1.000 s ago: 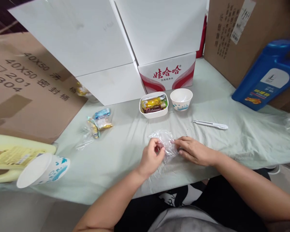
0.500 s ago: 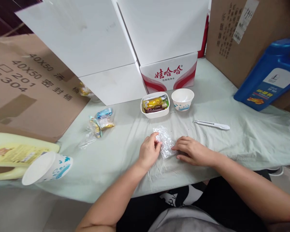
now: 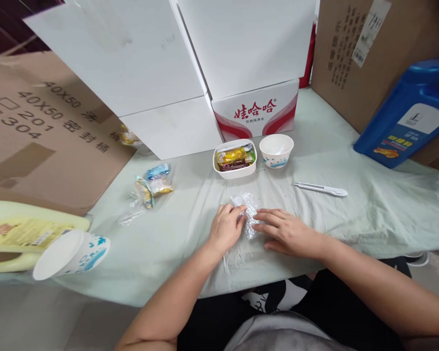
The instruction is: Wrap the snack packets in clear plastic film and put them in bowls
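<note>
A small piece of clear bubble wrap [image 3: 250, 228] lies on the cloth in front of me, its sides partly covered by my fingers. My left hand [image 3: 224, 227] is closed at its left side, with thumb and forefinger on the wrap. From the right, my right hand [image 3: 291, 235] rests with fingers stretched out, the fingertips touching the wrap's right side. Just beyond stands a white tub [image 3: 235, 172] of wrapped snacks, beside a white paper bowl [image 3: 277, 158] with something clear inside. To the right of these lies a white utility knife [image 3: 321, 189].
Wrapped snacks in clear plastic [image 3: 154, 185] lie on the left. A tipped paper cup [image 3: 91, 253] and a yellow jug [image 3: 29, 226] are at the left edge. White boxes [image 3: 256, 109] stand behind; a blue bottle [image 3: 398, 122] leans against a cardboard box [image 3: 336, 53] at right.
My right hand has moved left and further over the bubble wrap. The wrap now looks narrower and bunched, and my left fingers reach slightly further onto it.
</note>
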Tool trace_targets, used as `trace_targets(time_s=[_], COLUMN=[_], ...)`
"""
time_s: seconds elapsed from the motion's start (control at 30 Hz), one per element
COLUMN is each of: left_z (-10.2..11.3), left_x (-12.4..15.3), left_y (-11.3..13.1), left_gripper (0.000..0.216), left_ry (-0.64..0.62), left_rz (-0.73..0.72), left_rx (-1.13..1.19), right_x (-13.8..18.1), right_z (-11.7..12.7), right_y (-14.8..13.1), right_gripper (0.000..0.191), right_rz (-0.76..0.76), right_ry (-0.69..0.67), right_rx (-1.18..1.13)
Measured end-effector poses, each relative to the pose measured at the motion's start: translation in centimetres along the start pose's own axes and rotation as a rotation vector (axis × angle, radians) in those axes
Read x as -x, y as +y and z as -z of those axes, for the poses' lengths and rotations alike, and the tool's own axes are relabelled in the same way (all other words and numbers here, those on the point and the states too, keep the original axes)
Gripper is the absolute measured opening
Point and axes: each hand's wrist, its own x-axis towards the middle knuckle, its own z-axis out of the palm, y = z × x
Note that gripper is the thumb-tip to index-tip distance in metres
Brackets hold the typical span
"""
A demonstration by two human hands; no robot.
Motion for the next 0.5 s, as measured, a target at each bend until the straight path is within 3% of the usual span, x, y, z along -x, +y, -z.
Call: trace_targets(time_s=[0.1, 0.17, 0.27, 0.4, 0.5], left_z=[0.2, 0.4, 0.7, 0.6, 0.3], left_x=[-0.3, -0.7, -1.0, -0.9, -0.7], left_y=[-1.0, -1.6, -1.7, -0.5, 0.1], left_gripper=[0.029, 0.025, 0.019, 0.022, 0.031], left_ry=[0.071, 0.193, 0.310, 0.060, -0.077], left_rz=[0.057, 0.069, -0.108, -0.429, -0.418], left_rx=[-0.028, -0.066, -0.053, 0.046, 0.063], right_x=[-0.2, -0.3, -0.3, -0.3, -0.3], right_z=[-0.3, -0.3, 0.0, 0.2, -0.1], right_y=[-0.3, -0.5, -0.8, -1.2, -1.4], right_gripper=[0.049, 0.048, 0.041, 0.034, 0.037], right_rz=[0.026, 0.023, 0.016, 0.026, 0.024], right_ry=[-0.101, -0.105, -0.100, -0.128, -0.102], right_rx=[-0.020, -0.026, -0.038, -0.049, -0.006])
